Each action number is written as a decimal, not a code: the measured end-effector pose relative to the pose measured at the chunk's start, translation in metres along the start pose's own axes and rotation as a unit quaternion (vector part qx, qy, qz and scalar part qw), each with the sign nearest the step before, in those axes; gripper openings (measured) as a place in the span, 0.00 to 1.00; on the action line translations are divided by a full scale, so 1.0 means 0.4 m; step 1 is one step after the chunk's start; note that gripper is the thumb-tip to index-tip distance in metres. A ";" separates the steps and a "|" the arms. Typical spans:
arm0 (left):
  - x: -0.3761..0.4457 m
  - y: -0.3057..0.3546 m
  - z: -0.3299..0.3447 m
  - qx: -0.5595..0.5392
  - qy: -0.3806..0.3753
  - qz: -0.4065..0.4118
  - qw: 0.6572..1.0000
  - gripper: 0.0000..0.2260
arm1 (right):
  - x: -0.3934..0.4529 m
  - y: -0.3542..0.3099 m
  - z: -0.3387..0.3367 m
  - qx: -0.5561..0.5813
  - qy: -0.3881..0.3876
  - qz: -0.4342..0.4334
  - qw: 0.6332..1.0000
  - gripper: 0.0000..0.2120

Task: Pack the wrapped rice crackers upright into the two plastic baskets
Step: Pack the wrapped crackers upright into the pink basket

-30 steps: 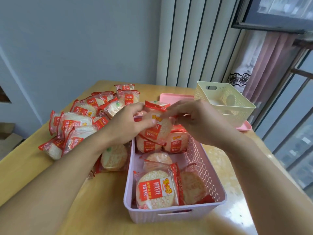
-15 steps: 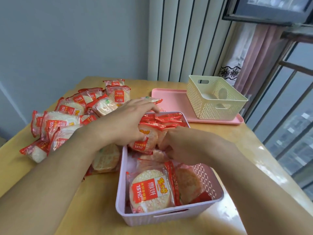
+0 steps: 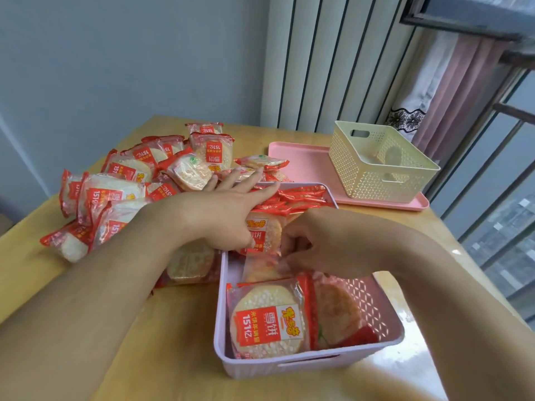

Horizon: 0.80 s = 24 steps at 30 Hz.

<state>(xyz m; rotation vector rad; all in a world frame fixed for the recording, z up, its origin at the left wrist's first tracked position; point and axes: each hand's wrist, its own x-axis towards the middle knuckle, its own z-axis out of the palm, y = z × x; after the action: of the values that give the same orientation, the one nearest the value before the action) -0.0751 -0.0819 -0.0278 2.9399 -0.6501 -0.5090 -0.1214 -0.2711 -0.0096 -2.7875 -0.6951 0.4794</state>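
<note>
Left hand [image 3: 231, 209] lies flat, fingers spread, hiding upright crackers [image 3: 292, 199]; right hand [image 3: 312, 244] pinches a half-hidden packet [image 3: 262, 269]; at 6 o'clock in the basket [image 3: 289, 367], a label [image 3: 266, 324] reads "151亿".

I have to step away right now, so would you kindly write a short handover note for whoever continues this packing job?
Left hand: fingers straight, resting across the upright row of crackers at the far end of the lilac basket.
Right hand: fingers curled, reaching down into the basket's middle; what it pinches is unclear.
Done: an upright row at the far end; two packets lean at the near end.
Left: the pile of wrapped crackers on the table to the left; the cream basket on the pink tray holds barely anything.
</note>
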 end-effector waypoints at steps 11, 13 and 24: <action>-0.039 -0.010 -0.065 -0.235 0.345 0.064 0.906 0.21 | -0.051 0.051 -0.089 0.253 0.270 0.014 0.929 0.11; -0.035 0.006 -0.061 -0.246 0.350 0.050 0.903 0.29 | -0.051 0.052 -0.091 0.261 0.316 0.008 0.912 0.11; -0.019 0.015 -0.046 -0.443 0.225 0.093 0.863 0.26 | -0.058 0.078 -0.093 0.109 0.466 -0.243 0.844 0.05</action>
<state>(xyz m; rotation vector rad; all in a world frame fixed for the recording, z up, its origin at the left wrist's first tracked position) -0.0776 -0.0839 -0.0073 1.9798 -0.4535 -0.0412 -0.1143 -0.3145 0.0214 -2.0938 -0.9315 -0.7951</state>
